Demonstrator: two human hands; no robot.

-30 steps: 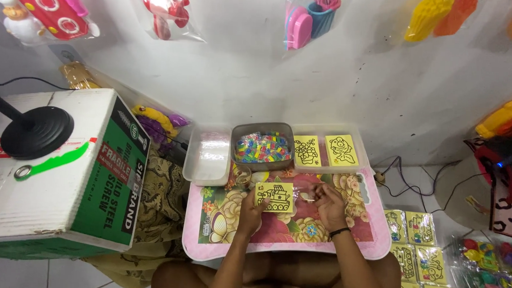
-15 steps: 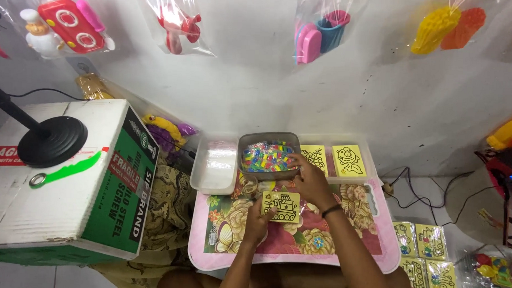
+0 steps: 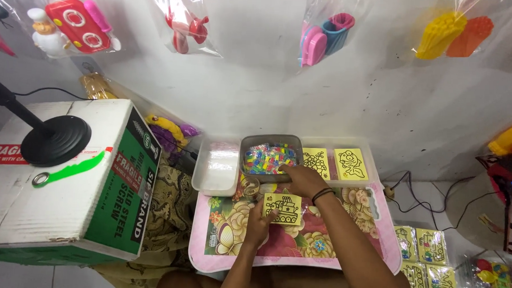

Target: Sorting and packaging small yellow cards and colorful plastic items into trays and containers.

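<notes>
Left hand (image 3: 258, 222): fingers closed on the lower left edge of a yellow card (image 3: 282, 208) with a black line drawing, held flat just above the tray (image 3: 206, 256), near its rear middle.

Right hand (image 3: 303, 178): stretched forward to the grey tub (image 3: 270, 156); fingers drawn narrow, tips at the tub's right front rim, touching the small coloured pieces (image 3: 267, 158) inside. Whether a piece is pinched: cannot tell. Black band (image 3: 322, 193) on the wrist.

Tray: pink rim, flowered mat, low in front of the person; grey tub at its rear edge, middle.

Clear tub (image 3: 216, 171): shallow, just beside the grey tub on its left, past the tray's rear left corner.

Two more yellow cards (image 3: 350, 164): lying side by side in a clear container right of the grey tub, by the tray's rear right corner.

Small round clear item (image 3: 249, 185): at the grey tub's front left corner; kind unclear.

Stack of yellow cards (image 3: 427, 263): on the floor, off the tray's right edge, several laid in rows.

Carton (image 3: 67, 183): white and green, left of the tray, well apart from both hands; black round stand base (image 3: 55, 140) on its top.

Bagged toys (image 3: 322, 35): hung in clear bags along the wall above, red, pink, yellow and orange.

Cables (image 3: 419, 195): black, on the floor by the wall, right of the tray.
</notes>
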